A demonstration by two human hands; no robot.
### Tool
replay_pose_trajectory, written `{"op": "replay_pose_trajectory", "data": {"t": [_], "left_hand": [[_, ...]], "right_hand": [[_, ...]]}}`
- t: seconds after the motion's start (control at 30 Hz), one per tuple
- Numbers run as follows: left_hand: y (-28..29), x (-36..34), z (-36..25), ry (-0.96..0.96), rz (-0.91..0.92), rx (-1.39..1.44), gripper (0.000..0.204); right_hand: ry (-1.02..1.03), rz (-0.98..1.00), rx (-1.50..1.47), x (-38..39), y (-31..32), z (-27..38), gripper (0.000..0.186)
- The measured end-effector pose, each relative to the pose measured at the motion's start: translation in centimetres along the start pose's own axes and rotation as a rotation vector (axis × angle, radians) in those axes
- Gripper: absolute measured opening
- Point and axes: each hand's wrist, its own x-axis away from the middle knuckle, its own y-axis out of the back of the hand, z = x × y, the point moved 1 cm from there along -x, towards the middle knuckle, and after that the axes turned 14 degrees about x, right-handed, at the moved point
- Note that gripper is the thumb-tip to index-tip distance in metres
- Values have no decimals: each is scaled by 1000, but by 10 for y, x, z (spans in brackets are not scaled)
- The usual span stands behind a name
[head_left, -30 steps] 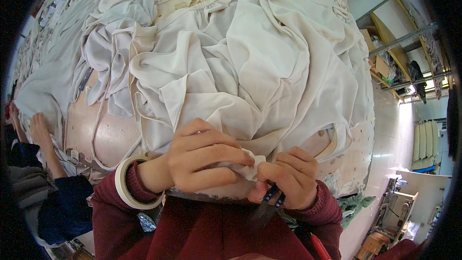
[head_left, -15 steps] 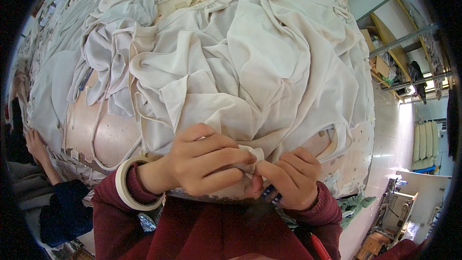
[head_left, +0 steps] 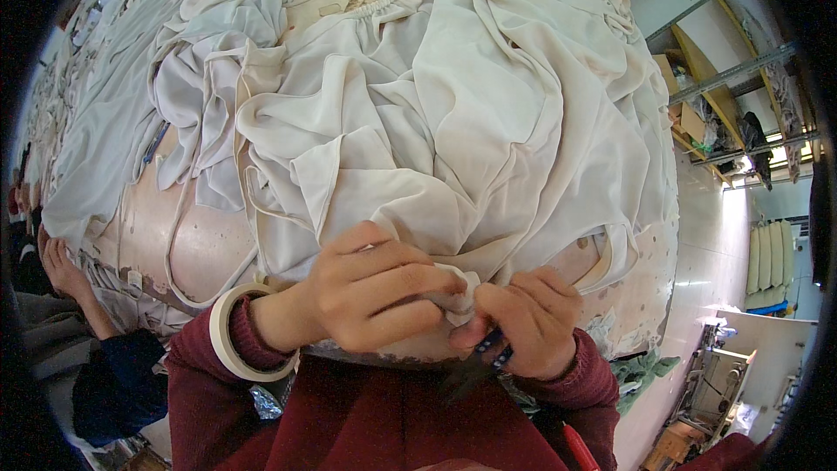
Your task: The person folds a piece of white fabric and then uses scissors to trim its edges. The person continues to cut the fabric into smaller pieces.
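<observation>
Left hand [head_left: 375, 292] and right hand [head_left: 527, 318] pinch cream fabric [head_left: 460, 303], the right also clasping probable blue-handled snips [head_left: 503, 356]; next calls for steadiness.

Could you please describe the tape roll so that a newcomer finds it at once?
Start at the big table under heaped off-white cloth, then go to the maroon-sleeved person's left hand at its near edge. The tape roll circles that arm's cuff; unlike the limp cloth nearby, it is a stiff cream ring.
</observation>
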Motion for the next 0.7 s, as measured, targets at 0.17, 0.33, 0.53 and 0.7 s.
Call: {"op": "replay_pose_trajectory", "data": {"t": [0.17, 0.33, 0.53, 0.7], "left_hand": [[5, 2, 6, 133, 13, 181, 11], [4, 3, 9, 205, -37, 258, 15], [3, 1, 7, 181, -55, 225, 13], [0, 3, 6, 127, -10, 193, 10]], "right_hand": [[-234, 37, -239, -2, 11, -10, 20], [-375, 4, -375, -5, 9, -6, 28], [-294, 0, -384, -7, 5, -5, 26], [-171, -12, -302, -6, -2, -4, 25]]}}
